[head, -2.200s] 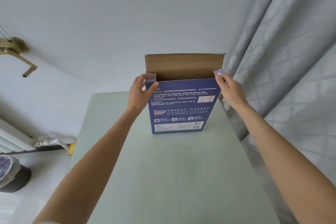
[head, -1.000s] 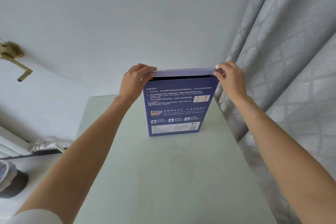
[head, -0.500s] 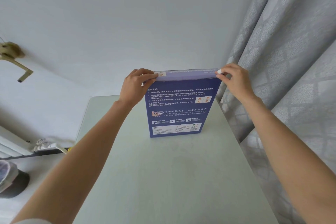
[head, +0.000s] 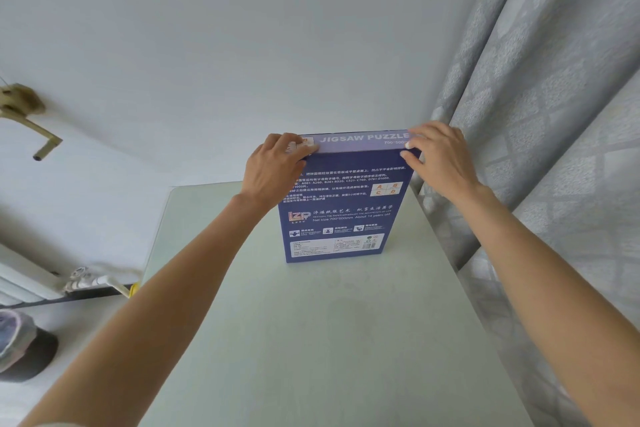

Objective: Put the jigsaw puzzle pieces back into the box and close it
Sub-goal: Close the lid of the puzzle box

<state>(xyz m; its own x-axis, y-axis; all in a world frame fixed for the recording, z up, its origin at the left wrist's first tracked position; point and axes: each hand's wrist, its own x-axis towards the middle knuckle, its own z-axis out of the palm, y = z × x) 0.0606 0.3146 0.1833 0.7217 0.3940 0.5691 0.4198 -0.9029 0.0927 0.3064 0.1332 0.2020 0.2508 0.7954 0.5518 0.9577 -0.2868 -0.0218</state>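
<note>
A blue jigsaw puzzle box (head: pixel 341 208) stands upright on the far part of a pale green table (head: pixel 322 340). Its top flap, printed "JIGSAW PUZZLE", lies flat and shut across the top edge. My left hand (head: pixel 275 168) grips the box's top left corner, fingers curled over the flap. My right hand (head: pixel 438 156) grips the top right corner, thumb on the front face and fingers over the top. No loose puzzle pieces are in view.
A grey patterned curtain (head: pixel 540 149) hangs close along the table's right edge, touching the box's right side. A white wall is behind. On the floor at left are a radiator pipe (head: pixel 93 282) and a dark round container (head: pixel 24 347).
The brown top flap stood open; it has been folded down and tucked in, so the box is now shut. Both hands moved onto the top corners.
</note>
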